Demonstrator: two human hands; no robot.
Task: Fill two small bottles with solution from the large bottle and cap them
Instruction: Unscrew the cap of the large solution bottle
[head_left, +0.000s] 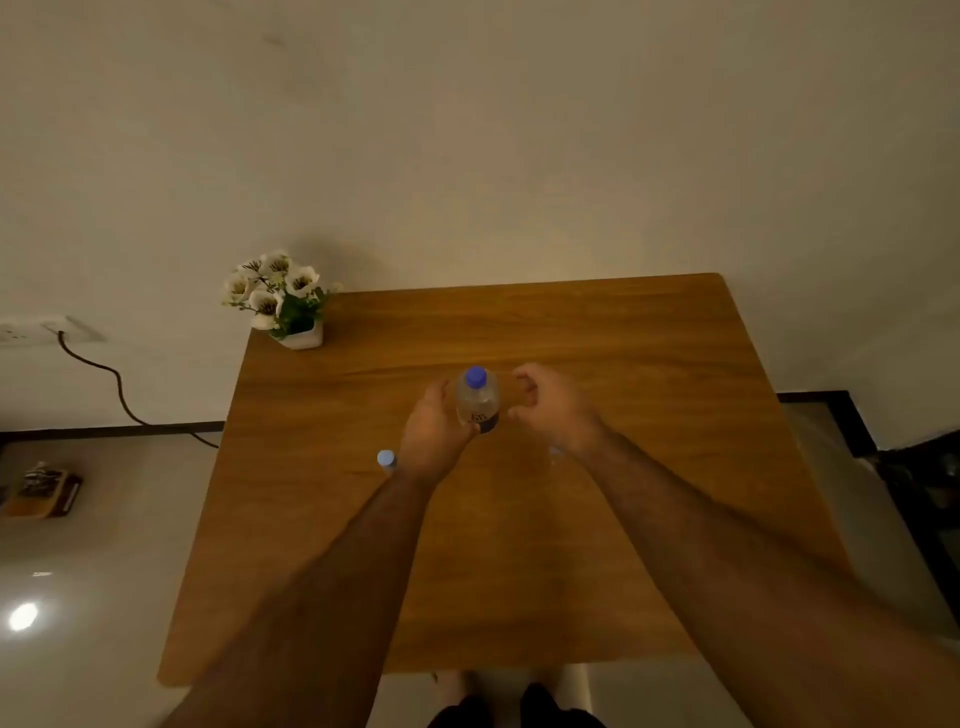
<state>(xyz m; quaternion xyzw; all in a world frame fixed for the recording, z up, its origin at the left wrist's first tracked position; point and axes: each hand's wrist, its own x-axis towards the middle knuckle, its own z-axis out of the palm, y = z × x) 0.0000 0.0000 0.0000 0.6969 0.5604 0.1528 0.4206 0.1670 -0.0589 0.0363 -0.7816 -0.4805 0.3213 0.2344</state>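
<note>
The left hand (435, 431) grips the upright clear plastic large bottle with a blue cap (477, 400) on the wooden table (649, 364); the right hand (553, 410) hovers beside it, fingers loosely curled, holding nothing.

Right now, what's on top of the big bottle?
A blue cap sits on top of the big bottle, so it is closed. The left hand grips its side and covers part of the bottle there. How much liquid is inside is unclear.

Upright clear large bottle (477, 400), blue-capped, mid-table; small bottle (386, 459), seemingly capped
</note>
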